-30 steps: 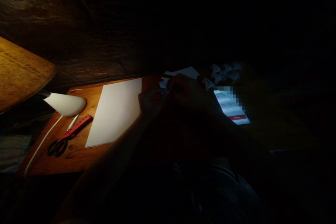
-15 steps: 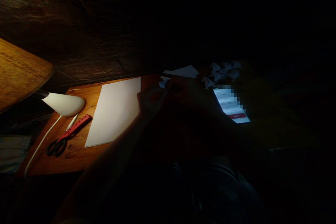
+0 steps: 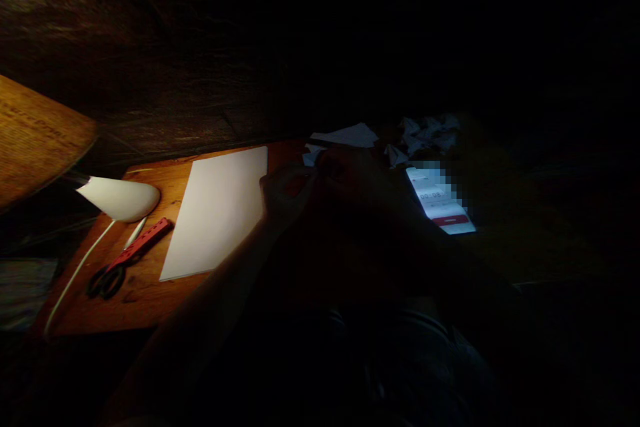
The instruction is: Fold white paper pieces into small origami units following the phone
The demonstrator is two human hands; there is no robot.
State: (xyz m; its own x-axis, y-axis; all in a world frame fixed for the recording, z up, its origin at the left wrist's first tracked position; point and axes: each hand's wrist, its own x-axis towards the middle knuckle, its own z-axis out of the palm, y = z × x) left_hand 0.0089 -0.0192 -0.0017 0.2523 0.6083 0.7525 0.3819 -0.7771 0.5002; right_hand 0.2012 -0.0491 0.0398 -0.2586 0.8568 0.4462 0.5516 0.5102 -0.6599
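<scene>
Sitting in shadow, left hand (image 3: 286, 192) close beside right hand (image 3: 345, 170); cannot tell either grip's state; lampshade (image 3: 40, 137) cut off.

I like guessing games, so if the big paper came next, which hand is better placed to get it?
Probably the left hand: it is close beside the big paper. The right hand is farther away, past the left. It's too dark to see what they hold.

The table (image 3: 150, 310) is grained wood, the folded pieces (image 3: 411, 140) probably paper
</scene>
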